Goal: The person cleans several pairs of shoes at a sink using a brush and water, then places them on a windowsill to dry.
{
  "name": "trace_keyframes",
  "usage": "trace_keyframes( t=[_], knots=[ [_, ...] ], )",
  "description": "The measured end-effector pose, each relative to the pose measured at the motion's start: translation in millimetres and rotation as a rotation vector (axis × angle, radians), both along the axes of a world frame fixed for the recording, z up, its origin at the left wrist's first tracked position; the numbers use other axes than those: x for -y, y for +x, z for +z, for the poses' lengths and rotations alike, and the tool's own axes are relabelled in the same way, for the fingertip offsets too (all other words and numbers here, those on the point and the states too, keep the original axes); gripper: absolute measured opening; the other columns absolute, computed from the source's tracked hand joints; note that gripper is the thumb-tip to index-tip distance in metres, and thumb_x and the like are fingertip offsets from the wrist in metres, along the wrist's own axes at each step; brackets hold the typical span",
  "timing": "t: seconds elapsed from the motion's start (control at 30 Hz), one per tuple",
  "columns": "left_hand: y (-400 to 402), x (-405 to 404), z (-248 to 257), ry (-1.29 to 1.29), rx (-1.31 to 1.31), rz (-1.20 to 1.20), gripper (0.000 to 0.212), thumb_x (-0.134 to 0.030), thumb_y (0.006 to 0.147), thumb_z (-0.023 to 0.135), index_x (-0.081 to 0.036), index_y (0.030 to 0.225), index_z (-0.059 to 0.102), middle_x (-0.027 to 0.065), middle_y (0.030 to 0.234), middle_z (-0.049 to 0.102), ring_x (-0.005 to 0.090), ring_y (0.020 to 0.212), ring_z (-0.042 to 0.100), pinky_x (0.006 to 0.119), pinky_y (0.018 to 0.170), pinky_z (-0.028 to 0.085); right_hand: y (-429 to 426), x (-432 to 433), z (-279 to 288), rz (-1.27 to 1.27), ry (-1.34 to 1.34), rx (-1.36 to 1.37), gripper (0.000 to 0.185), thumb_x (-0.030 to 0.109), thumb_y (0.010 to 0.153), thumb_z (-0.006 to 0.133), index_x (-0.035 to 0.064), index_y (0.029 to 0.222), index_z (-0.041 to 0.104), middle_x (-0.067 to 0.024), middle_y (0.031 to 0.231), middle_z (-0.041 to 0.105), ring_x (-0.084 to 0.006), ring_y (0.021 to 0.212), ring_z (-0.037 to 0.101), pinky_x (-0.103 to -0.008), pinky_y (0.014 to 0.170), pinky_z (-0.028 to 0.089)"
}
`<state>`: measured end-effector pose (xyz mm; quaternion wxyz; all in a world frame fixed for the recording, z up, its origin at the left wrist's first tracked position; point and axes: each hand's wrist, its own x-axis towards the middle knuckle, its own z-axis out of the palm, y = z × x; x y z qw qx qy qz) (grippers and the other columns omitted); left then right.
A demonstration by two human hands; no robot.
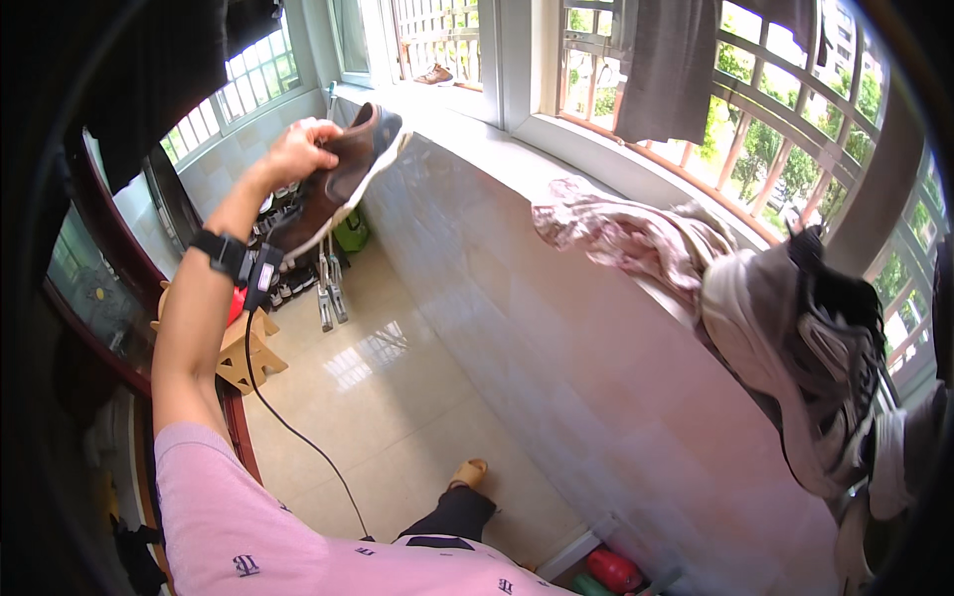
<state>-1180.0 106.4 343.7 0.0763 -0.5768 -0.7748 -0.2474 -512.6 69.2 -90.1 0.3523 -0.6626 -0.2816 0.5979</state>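
Note:
My left hand (302, 153) grips a brown leather shoe (339, 179) with a pale sole by its collar, held out in front of me near the window ledge. A wrist strap with a small cabled device is on that arm. My right hand is out of view. Towards the right, a crumpled pink and white cloth (633, 235) lies on the ledge. Beside it a grey and white sneaker (790, 357) with dark laces stands close to me. Another brown shoe (434, 75) rests at the far window.
The white window ledge (477, 145) runs along the tiled low wall. On the left are a folding step stool (253, 354) and a shoe rack (287, 287). Crutch-like metal legs (332, 294) stand near a green bag (352, 231). Red and green objects (615, 571) lie by the wall's base.

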Motion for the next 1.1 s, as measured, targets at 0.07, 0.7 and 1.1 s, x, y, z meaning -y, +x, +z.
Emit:
trace_keyframes(
  t=[0.07,0.7,1.1],
  knots=[
    [-23,-29,10,0.033,0.127,-0.055,0.027,0.004,0.068,0.062,0.001,0.094,0.064,0.0033,0.083,0.061,0.0123,0.08,0.056,0.025,0.073,0.046,-28,-20,1,0.002,0.006,0.0,0.026,0.036,0.087,0.047,0.011,0.09,0.053,-0.0032,0.074,0.052,-0.0168,0.063,0.047,-0.032,0.051,0.039],
    [-224,-299,82,0.301,0.014,-0.149,0.031,-0.008,0.077,0.066,-0.004,0.107,0.064,0.0039,0.09,0.065,0.0115,0.08,0.059,0.024,0.077,0.047,-244,-188,6,-0.096,0.016,0.033,0.025,0.035,0.089,0.046,0.0109,0.091,0.054,-0.003,0.074,0.052,-0.0158,0.063,0.049,-0.0301,0.051,0.04],
    [-361,-500,70,0.078,-0.082,-0.22,0.037,-0.014,0.069,0.074,-0.006,0.104,0.066,0.0113,0.096,0.067,0.0214,0.086,0.062,0.033,0.078,0.048,-403,-223,20,-0.391,-0.015,0.115,0.025,0.034,0.089,0.046,0.0109,0.091,0.054,-0.0029,0.074,0.053,-0.0151,0.063,0.049,-0.0289,0.051,0.04]
  ],
)
